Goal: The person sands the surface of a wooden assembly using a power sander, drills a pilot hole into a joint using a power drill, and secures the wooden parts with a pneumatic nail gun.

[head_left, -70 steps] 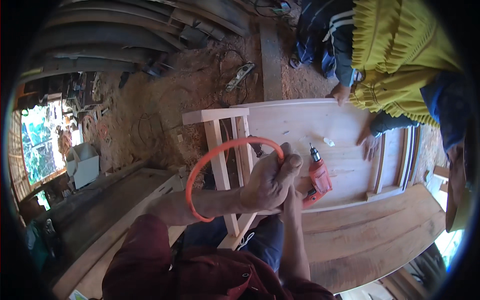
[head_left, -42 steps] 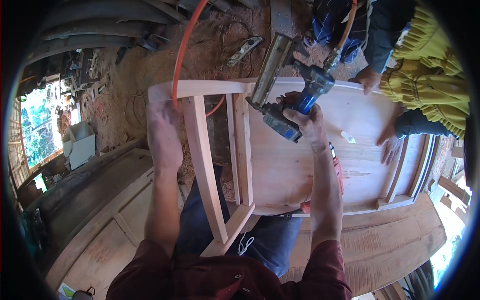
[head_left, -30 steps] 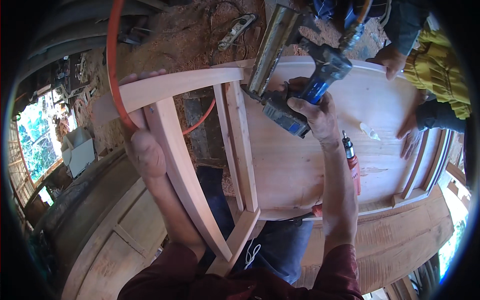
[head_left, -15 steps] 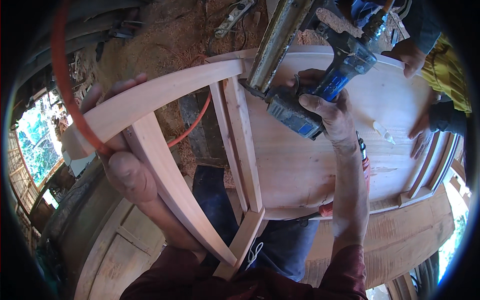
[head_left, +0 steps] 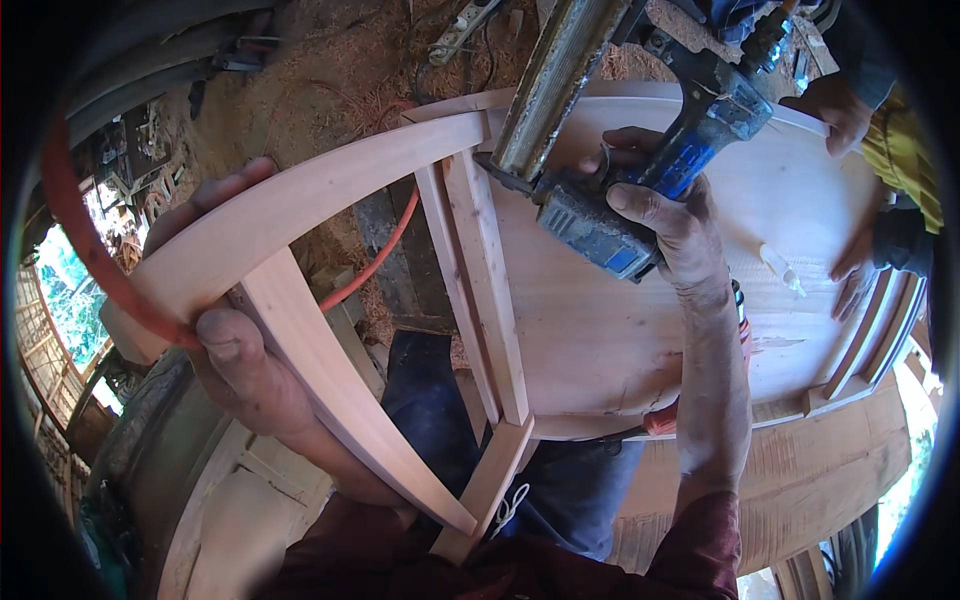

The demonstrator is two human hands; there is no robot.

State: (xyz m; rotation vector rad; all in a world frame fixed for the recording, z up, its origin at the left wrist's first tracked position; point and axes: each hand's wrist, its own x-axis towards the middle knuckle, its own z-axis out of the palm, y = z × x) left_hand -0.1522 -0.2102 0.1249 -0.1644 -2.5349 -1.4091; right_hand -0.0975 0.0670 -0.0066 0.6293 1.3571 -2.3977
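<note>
My left hand [head_left: 262,385] grips the outer end of a curved wooden rail [head_left: 330,180], thumb below and fingers over the far edge. A second curved wooden piece [head_left: 350,370] runs from that rail toward my body, beside my left forearm. In my right hand [head_left: 685,230] is a worn nail gun [head_left: 600,232] with a blue-marked handle, my fingers wrapped round its body. Its long magazine slants up and away, and its nose is close to the joint where the rail meets two upright wooden bars [head_left: 490,270]. Whether the nose touches the wood I cannot tell.
A broad wooden panel [head_left: 600,340] lies to the right, bearing a small white bottle [head_left: 782,270] and a red-handled tool [head_left: 662,418]. A co-worker's hands [head_left: 842,115] rest at its right side. An orange hose [head_left: 375,270] passes behind the frame. A power strip [head_left: 462,32] lies on the shavings-strewn floor.
My left hand has shifted slightly left and its thumb sits differently by the rail. The near hose loop has swung left. The nail gun, still in my right hand, has moved slightly right.
</note>
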